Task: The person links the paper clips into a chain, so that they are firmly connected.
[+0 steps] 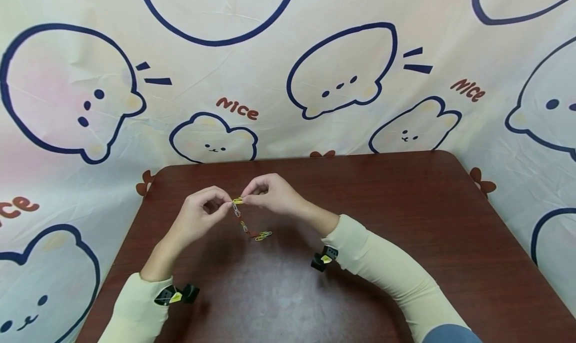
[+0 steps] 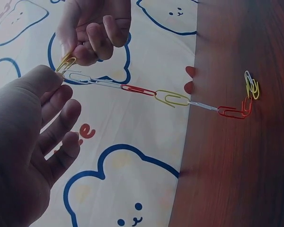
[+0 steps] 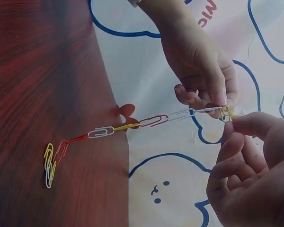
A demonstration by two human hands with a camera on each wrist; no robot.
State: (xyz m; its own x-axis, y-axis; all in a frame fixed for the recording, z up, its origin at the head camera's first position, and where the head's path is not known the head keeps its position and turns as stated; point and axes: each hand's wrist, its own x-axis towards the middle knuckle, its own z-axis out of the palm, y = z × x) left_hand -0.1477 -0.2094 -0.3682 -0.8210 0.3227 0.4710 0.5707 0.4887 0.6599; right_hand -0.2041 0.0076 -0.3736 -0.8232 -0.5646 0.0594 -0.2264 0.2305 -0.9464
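A chain of linked paper clips (image 2: 139, 89) in white, red and yellow hangs from the fingertips of my left hand (image 1: 200, 214), which pinches its upper end between thumb and finger. Right there, thumb and finger of my right hand (image 1: 280, 195) grip a yellow paper clip (image 1: 238, 201). Both sets of fingertips nearly meet around it. In the right wrist view, yellow wire (image 3: 230, 113) shows between the two hands, partly covered by fingers. At the lower end, red links (image 3: 61, 150) lead to a small bunch of yellow and white clips (image 3: 48, 163) on the table.
The dark brown wooden table (image 1: 405, 223) spreads under both arms. A cloth (image 1: 270, 73) printed with cartoon animals hangs behind it and along the sides. Small black devices, one on the left cuff (image 1: 177, 295) and one on the right cuff (image 1: 325, 258), sit at the wrists.
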